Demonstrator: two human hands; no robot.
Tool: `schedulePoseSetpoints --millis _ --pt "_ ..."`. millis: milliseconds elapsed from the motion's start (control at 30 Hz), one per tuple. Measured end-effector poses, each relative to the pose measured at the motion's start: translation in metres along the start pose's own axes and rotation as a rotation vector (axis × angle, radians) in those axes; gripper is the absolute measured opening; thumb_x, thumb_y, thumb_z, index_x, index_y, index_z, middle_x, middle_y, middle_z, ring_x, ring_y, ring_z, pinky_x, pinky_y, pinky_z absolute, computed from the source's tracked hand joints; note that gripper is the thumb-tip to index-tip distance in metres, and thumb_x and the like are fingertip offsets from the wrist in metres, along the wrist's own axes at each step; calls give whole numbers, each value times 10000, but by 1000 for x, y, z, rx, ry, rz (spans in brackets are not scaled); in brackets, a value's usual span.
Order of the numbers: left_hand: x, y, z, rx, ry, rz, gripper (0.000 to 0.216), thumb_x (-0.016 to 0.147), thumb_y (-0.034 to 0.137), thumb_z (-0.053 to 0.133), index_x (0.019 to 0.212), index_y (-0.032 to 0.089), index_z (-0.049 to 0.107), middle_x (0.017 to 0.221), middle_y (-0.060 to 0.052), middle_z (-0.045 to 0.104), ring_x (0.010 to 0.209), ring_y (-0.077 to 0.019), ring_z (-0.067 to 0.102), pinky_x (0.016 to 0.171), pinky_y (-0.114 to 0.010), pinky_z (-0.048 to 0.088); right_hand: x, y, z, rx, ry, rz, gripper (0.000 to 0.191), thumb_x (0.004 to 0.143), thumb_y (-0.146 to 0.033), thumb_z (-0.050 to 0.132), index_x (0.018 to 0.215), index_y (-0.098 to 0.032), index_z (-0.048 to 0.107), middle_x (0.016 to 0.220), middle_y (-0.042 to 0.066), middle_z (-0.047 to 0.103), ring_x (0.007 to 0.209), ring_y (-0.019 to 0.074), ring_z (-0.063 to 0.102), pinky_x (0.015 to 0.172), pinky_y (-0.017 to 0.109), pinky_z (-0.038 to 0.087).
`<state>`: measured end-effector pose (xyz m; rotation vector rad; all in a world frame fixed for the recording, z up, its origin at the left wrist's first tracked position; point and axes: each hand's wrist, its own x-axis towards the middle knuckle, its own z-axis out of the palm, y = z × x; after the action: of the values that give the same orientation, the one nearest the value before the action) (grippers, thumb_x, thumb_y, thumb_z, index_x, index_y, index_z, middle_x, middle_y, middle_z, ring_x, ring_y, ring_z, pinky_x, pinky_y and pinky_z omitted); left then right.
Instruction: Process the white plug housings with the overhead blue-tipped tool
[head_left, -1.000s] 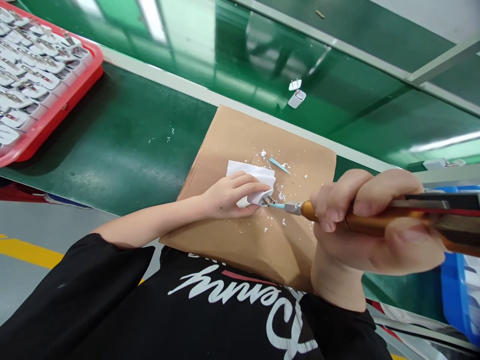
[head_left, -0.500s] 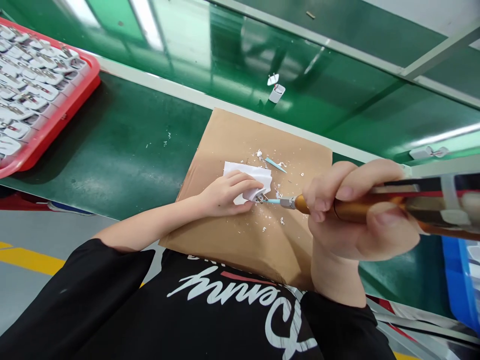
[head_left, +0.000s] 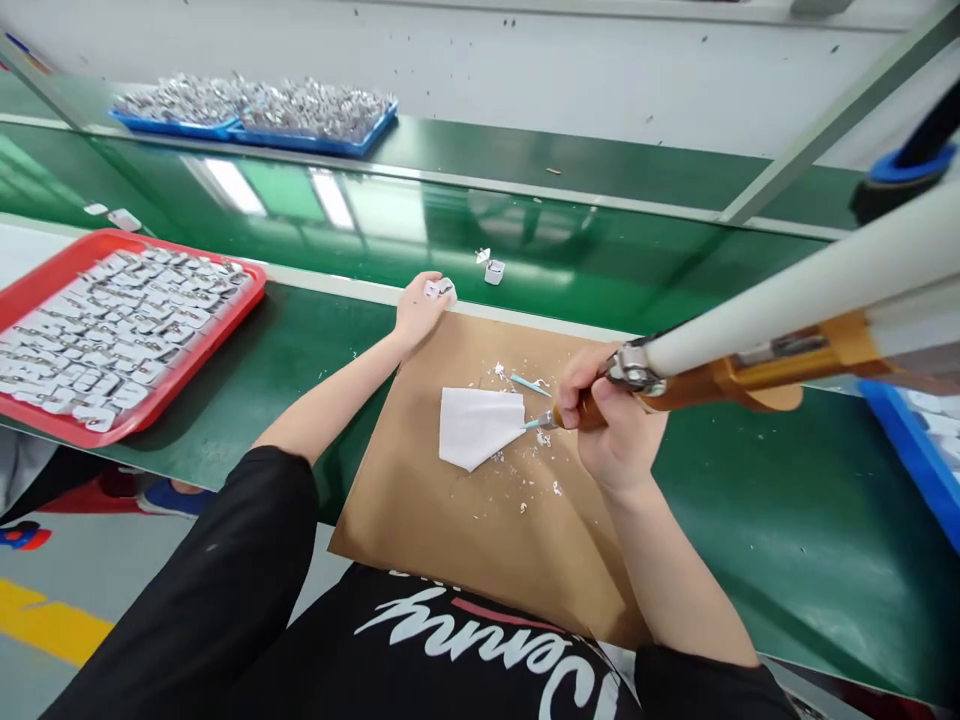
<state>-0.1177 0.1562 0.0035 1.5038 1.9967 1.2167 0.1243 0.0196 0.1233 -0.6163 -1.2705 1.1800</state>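
Note:
My left hand (head_left: 420, 305) reaches to the far edge of the brown cardboard sheet (head_left: 465, 520), its fingers closed on a small white plug part (head_left: 439, 289) at the edge of the glossy green belt. My right hand (head_left: 604, 410) grips an orange-handled tool (head_left: 697, 385) whose blue tip (head_left: 531, 424) rests by a folded white paper (head_left: 476, 425) on the cardboard. White shavings and a loose blue tip (head_left: 529, 384) lie around it.
A red tray (head_left: 247, 290) full of white plug parts stands at the left. Another white plug part (head_left: 493, 270) sits on the belt. Blue trays (head_left: 360, 135) of metal parts are at the back; a blue bin (head_left: 911, 450) is at the right.
My left hand has left the paper and carried the white plug part to the belt's edge. My right hand has drawn back with the tool. The view has tilted up.

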Motion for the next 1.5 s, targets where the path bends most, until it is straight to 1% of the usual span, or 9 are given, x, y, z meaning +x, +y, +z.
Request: schedulePoseSetpoints --millis 133,233,367,500,700,933,1033,1167,1500 --pt "40 1 14 82 85 -102 316 818 176 578 1129 124 587 1160 -118 644 1082 -227 592 944 -330 472 -4 -4 5 23 2 44 201 717 -303 664 614 -175 549 506 -32 510 348 61 409 323 210 276" --pt "45 7 23 163 184 -114 474 816 180 542 1280 90 504 1399 -196 476 1342 -325 393 1097 -468 350 -8 -6 4 13 -67 92 198 732 -271 606 580 -176 521 511 -28 487 380 64 415 346 211 286" --pt "55 20 31 468 17 309 683 812 154 495 1470 150 316 1584 -107 228 1489 -275 117 1217 -501 76 -10 -7 3 11 -67 149 164 736 -273 572 612 -183 513 547 -24 486 415 70 423 379 219 305" --pt "73 26 37 598 -273 469 546 843 136 449 1387 179 452 1488 -94 421 1459 -280 215 1193 -589 47 -9 -9 4 -16 -13 181 136 699 -273 575 613 -178 529 542 -25 488 403 65 418 363 210 277" --pt "71 18 31 579 -165 336 314 832 193 560 1136 139 613 1219 -179 595 1238 -362 471 1090 -594 283 -8 -9 3 -34 7 181 143 693 -280 584 608 -171 546 532 -24 487 399 66 418 355 210 268" --pt "-12 23 14 355 -90 404 324 921 291 531 1231 193 534 1203 -80 567 965 -149 613 872 -242 486 -7 -4 1 -12 9 94 190 709 -315 625 626 -177 525 506 -32 502 379 67 406 346 214 274" --pt "-74 25 12 117 -112 539 319 877 355 615 1166 221 587 1052 -42 609 815 -122 619 758 -223 505 -8 -3 2 -9 0 65 205 723 -330 644 646 -182 526 504 -34 498 384 71 417 349 214 288" --pt "-132 24 14 116 -173 868 297 875 422 608 1097 226 619 903 -27 647 728 -109 645 585 -190 473 -10 -4 1 -25 -23 36 242 761 -389 656 666 -190 555 539 -30 491 390 68 405 344 213 296" --pt "-154 28 12 92 -165 1209 353 966 441 457 1202 194 547 860 -39 647 680 -116 650 572 -205 492 -12 -12 8 7 -125 -28 197 800 -355 645 695 -196 594 535 -34 498 353 54 379 334 201 263"
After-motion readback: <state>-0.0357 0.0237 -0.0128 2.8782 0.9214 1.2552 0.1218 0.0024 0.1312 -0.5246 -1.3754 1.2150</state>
